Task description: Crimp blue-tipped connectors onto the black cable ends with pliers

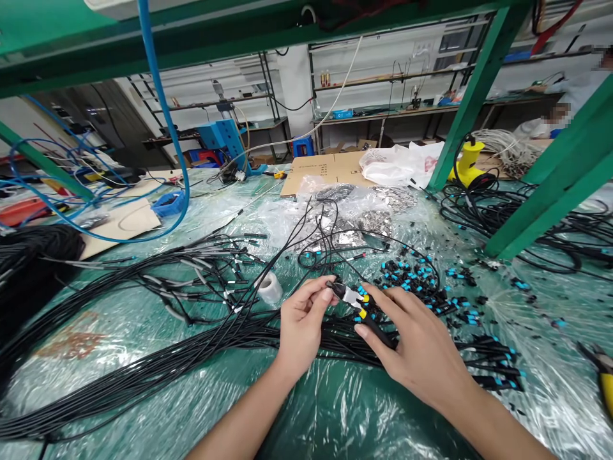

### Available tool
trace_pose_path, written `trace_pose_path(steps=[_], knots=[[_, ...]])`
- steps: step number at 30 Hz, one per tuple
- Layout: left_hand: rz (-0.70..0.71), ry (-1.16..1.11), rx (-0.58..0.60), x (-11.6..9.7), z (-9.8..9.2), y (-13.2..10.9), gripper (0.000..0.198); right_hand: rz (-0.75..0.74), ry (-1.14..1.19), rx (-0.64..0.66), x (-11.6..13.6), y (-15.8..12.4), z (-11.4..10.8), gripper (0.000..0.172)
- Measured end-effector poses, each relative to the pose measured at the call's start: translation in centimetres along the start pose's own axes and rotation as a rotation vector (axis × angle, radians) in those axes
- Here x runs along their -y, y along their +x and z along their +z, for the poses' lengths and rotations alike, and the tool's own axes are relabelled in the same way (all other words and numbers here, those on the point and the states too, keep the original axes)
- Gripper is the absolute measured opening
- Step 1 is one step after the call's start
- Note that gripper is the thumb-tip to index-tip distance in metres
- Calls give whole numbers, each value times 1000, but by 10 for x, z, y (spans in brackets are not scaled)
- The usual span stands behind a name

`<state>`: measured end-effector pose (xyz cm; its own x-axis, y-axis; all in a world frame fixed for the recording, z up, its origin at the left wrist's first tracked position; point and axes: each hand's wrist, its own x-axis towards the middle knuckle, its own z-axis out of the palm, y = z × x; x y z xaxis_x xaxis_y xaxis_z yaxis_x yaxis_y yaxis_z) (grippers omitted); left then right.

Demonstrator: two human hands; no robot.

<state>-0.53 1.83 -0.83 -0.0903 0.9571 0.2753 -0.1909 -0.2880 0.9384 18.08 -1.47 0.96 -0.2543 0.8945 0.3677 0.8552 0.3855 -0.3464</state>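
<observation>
My left hand (pixel 302 327) is closed in a pinch on the end of a thin black cable (pixel 316 252) that runs away up the table. My right hand (pixel 416 348) is wrapped round a small pair of cutters (pixel 357 301) with black and yellow handles; their jaws meet the cable end just by my left fingertips. Both hands hover over a thick bundle of black cables (pixel 158 370) lying across the green, plastic-covered table (pixel 335 409).
Several black-and-blue connectors (pixel 412 278) lie scattered right of my hands. A tape roll (pixel 269 287) stands to the left. A yellow-handled tool (pixel 604 377) lies at the right edge. Green frame legs (pixel 541 198) stand at the right. A blue hose (pixel 165 121) hangs at the left; a cardboard sheet (pixel 325 169) lies behind.
</observation>
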Motion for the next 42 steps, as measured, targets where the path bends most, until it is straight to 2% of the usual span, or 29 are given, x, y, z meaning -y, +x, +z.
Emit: trace_pose_path(steps=[5, 12, 24, 34, 37, 42], knots=[[-46, -35, 42, -5, -1, 1, 22, -7, -9, 2, -1, 0, 0, 51], [-216, -198, -37, -8, 5, 2, 19, -16, -49, 46, 4, -1, 1, 47], [-141, -146, -46, -2, 4, 4, 18, 42, -13, 133, 8, -2, -6, 43], [-151, -146, -41, -2, 3, 5, 19, 73, 192, 217, 8, -2, -7, 40], [-150, -152, -45, -3, 2, 5, 19, 72, 129, 194, 7, -3, -6, 44], [-158, -178, -50, -3, 2, 6, 19, 22, -103, 59, 6, -3, -6, 53]])
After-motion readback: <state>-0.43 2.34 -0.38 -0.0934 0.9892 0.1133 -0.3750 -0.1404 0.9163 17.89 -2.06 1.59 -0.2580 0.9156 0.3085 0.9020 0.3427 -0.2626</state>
